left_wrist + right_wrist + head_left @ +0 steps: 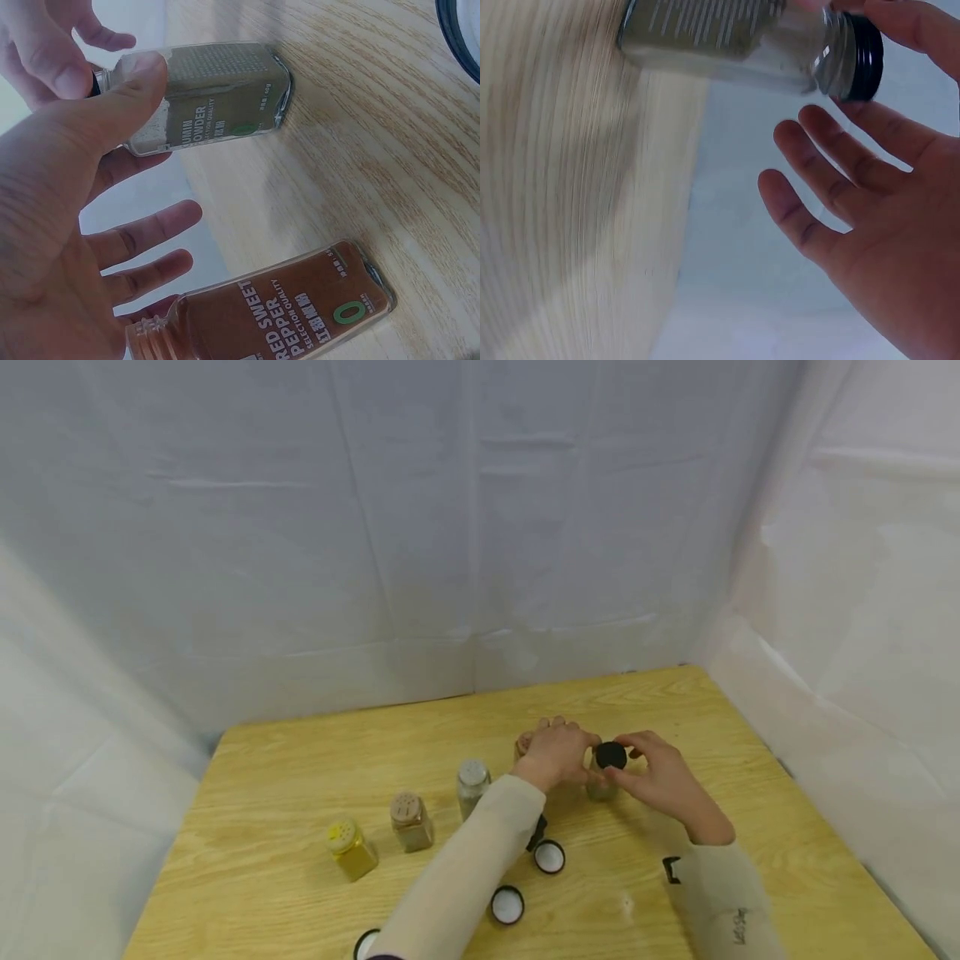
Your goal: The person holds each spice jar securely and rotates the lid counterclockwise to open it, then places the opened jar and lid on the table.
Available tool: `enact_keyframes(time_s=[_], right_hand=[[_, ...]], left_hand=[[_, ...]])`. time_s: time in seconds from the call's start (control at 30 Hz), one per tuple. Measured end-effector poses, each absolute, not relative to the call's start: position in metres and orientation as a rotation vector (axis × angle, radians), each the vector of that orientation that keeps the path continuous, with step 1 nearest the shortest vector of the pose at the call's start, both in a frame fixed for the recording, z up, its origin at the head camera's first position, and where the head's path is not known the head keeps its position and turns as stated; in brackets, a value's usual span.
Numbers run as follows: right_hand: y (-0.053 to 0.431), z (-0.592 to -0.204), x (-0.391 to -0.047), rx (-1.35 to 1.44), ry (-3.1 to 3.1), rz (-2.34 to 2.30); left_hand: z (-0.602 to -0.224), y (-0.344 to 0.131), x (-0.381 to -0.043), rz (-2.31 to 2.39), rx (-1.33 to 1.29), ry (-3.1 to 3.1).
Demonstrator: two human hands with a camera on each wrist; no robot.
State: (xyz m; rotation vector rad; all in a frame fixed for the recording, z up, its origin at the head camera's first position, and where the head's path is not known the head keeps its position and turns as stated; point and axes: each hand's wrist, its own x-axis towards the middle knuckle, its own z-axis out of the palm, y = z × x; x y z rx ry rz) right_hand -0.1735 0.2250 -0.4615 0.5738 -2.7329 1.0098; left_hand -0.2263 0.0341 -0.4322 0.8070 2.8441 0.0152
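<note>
A clear glass spice jar (225, 94) of grey-brown powder, its label partly reading "POWDER", is upright at the right of the table. My left hand (558, 754) grips its upper part, thumb across the glass in the left wrist view. On its neck sits a black lid (866, 56), which the thumb and forefinger of my right hand (660, 777) pinch by the rim. The right hand's other fingers (799, 214) are spread away from the glass. Close to my left hand's lower fingers stands a lidless jar of red sweet pepper (262, 315), partly hidden in the head view.
Left of my hands stand a jar with a greyish-white top (473, 785), a jar of brown powder (412, 822) and a yellow jar (352, 852). Black-rimmed lids, including one lid (507, 905) and another (550, 857), lie white side up nearer me. White sheeting (450, 568) surrounds the wooden table (285, 785).
</note>
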Motion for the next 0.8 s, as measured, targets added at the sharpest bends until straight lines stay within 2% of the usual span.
enact_keyframes(time_s=[0.43,0.8], right_hand=[[0.2268,-0.4577,-0.1713,0.459,-2.780,0.986],[0.2233,-0.4642,-0.1762,0.609,-2.719,1.031]], left_hand=[[-0.4308,0.0328,-0.2268,-0.007,0.809,2.839],[-0.4324,0.0282,-0.2275,-0.006,0.810,2.838]])
